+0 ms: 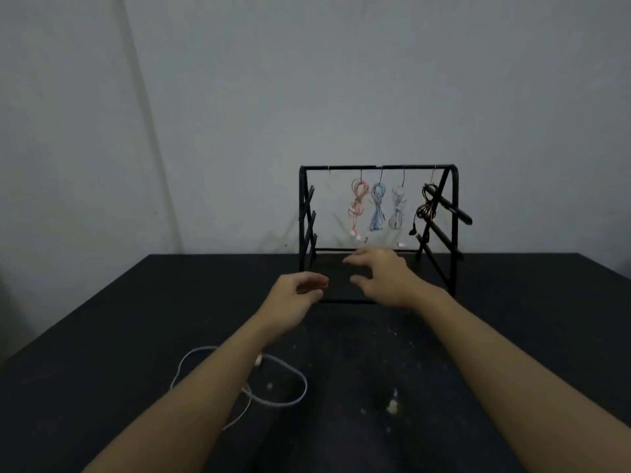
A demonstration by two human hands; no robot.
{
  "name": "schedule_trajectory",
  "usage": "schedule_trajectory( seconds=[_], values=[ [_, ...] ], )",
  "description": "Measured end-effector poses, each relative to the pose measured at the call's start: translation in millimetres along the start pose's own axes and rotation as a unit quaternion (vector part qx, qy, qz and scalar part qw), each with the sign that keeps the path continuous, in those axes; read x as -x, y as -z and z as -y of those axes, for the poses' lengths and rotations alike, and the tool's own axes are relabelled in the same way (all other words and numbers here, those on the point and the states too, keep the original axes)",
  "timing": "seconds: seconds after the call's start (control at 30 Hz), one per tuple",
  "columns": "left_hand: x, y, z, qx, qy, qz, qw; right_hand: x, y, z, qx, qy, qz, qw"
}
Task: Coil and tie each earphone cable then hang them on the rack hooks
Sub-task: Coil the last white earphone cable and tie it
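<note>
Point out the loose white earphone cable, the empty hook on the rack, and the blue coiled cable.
loose white earphone cable (300, 380): head view, right curve of its loop on the table.
empty hook (328, 175): head view, its thin shank under the top bar.
blue coiled cable (377, 208): head view, middle of the bundle.

A black table (102, 319) fills the lower half of the view, its top dusty and flecked with pale crumbs toward the near side. Behind the table's far edge rises a plain grey-white wall (307, 80), dimly and evenly lit. Above the table's far left corner a faint slanting seam crosses the wall.
</note>
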State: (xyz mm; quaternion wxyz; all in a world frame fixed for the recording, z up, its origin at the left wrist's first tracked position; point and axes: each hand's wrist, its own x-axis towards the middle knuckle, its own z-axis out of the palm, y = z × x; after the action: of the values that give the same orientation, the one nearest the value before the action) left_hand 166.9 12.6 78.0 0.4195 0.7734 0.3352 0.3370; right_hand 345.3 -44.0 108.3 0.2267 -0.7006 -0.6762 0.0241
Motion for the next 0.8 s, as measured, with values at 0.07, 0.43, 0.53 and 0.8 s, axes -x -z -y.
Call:
schedule_trajectory(
  seconds=[0.07, 0.43, 0.53, 0.8],
  values=[
    [25, 16, 7, -0.022, -0.001, -0.003, 1.000, 19, -21, 17, -0.002, 0.009, 0.027, 1.000],
    [122, 76, 57, -0.074, 0.058, -0.054, 0.994, 75, -108, 104, -0.082, 0.062, 0.078, 0.992],
    [133, 83, 70, -0.092, 0.066, -0.040, 0.993, 81, -122, 116, -0.078, 0.073, 0.104, 0.989],
    [137, 69, 77, -0.188, 0.057, -0.008, 0.980, 86, -126, 106, 0.094, 0.050, 0.104, 0.989]
  ],
)
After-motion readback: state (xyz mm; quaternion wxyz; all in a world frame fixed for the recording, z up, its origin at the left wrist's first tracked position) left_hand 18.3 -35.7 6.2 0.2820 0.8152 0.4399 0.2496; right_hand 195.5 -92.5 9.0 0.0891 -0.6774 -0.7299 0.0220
